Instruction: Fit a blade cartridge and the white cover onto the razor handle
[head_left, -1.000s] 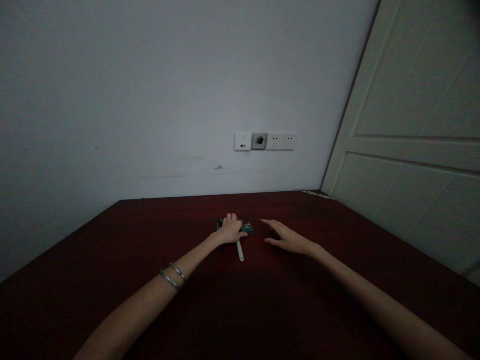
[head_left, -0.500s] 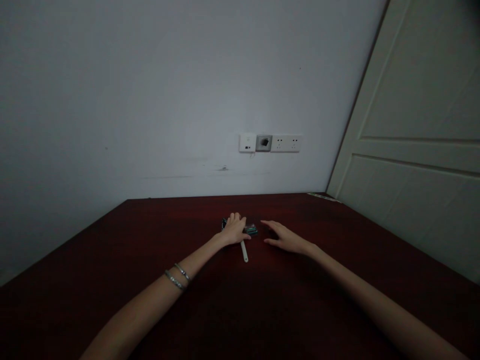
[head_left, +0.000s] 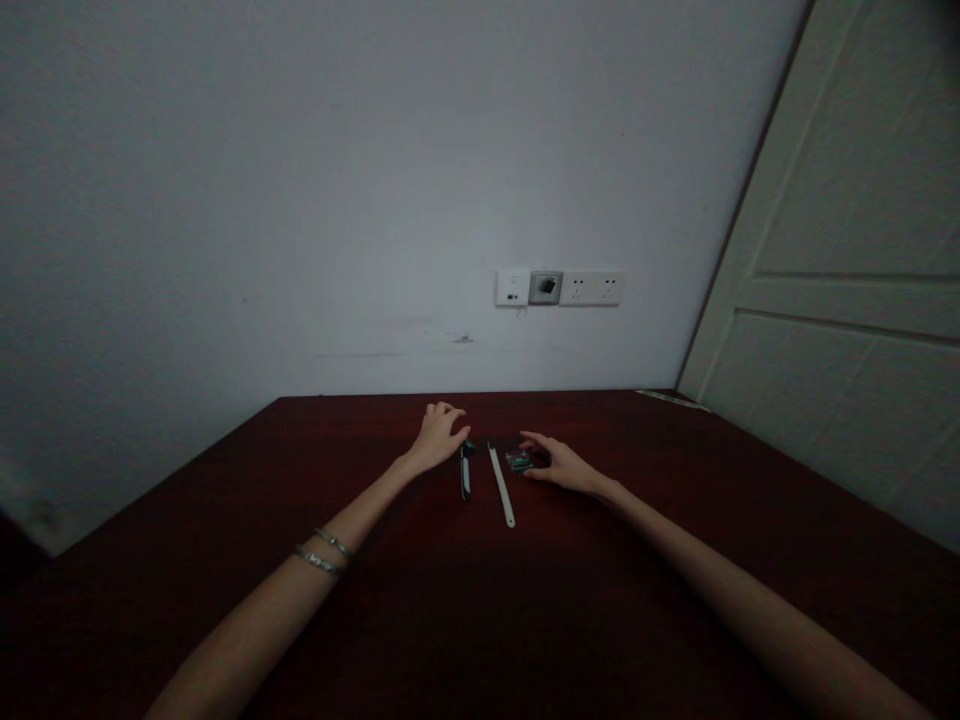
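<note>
My left hand (head_left: 436,437) is open, its thumb near the top of a slim black-and-white razor-like tool (head_left: 465,475) with a dark teal head. That tool lies lengthwise on the dark red table (head_left: 450,620). Just to its right rests a long white stick (head_left: 502,490) with a hole at its near end and a thin dark tip at the far end. Beside the stick is a small clear-and-teal pack (head_left: 517,461). My right hand (head_left: 562,466) is open at the pack's right side, thumb and fingers apart around its edge. Whether they touch it is unclear.
A grey-white wall (head_left: 375,200) rises behind the table, with a row of sockets (head_left: 591,288) on it. A pale panelled door (head_left: 847,400) stands along the right side. At the table's far right corner lies a thin light strip (head_left: 671,400).
My left hand has moved left off the white stick, uncovering it and the black-and-white tool. My right hand has come up to the small pack. The view has shifted slightly left.
</note>
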